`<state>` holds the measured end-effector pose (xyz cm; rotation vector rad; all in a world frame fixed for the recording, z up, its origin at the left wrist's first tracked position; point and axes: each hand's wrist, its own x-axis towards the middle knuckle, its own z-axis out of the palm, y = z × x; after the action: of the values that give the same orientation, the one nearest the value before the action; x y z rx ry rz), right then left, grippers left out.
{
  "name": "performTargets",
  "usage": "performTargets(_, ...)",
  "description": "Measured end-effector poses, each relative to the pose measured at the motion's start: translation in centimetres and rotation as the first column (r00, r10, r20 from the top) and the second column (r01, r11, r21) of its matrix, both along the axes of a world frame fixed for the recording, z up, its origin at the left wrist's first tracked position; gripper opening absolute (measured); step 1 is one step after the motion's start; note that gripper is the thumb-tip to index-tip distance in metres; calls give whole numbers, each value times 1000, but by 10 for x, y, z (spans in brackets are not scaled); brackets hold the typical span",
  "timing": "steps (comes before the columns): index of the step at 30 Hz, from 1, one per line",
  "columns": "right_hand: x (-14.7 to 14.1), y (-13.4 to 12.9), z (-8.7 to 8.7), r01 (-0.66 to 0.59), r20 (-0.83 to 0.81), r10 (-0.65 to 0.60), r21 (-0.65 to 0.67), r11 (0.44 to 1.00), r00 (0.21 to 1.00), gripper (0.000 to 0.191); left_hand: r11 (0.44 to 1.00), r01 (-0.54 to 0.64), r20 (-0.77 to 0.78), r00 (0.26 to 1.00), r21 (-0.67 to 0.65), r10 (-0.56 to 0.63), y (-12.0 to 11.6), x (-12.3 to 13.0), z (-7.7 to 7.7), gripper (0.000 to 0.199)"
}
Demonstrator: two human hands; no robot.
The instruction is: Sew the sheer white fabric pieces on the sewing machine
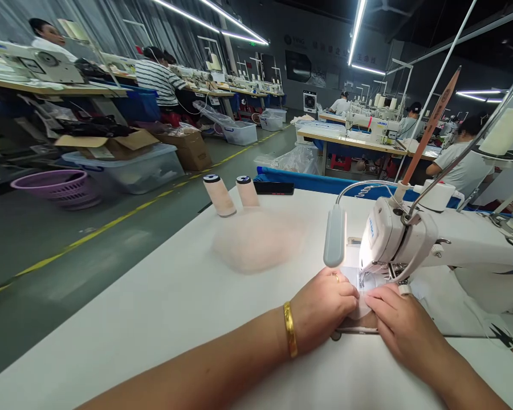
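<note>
A small piece of thin, pale sheer fabric [361,312] lies under the needle area of a white sewing machine [423,239]. My left hand [325,304] is closed, its curled fingers gripping the fabric's left side. From the right, my right hand [404,319] pinches the fabric's other edge with its fingertips close to the presser foot. Both hands rest low on the machine bed, and their fingers partly hide the fabric. A grey lamp [334,236] on a bent neck lights the spot just beyond my left hand.
Left of the machine a pile of sheer peach fabric [256,239] lies on the white table [154,336]. Behind it stand two thread cones [220,196] near a dark phone [274,188]. Red-handled snips [511,344] lie at right. Several people work at other machines.
</note>
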<state>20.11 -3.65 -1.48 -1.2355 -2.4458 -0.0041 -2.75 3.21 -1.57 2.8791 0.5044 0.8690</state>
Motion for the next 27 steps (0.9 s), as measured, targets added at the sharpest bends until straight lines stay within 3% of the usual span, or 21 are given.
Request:
performTargets(19, 3, 10, -10, 103, 17, -103, 9, 995, 995, 45, 995, -91, -13, 996, 29, 91, 18, 5, 2, 29)
performTargets(23, 8, 10, -11, 131, 29, -132, 43, 990, 991, 45, 985, -171, -90, 982, -24, 168, 13, 4, 12, 7)
performTargets(27, 11, 6, -3, 125, -31, -123, 57, 991, 992, 42, 960, -275, -203, 944, -57, 259, 2, 3, 24, 33)
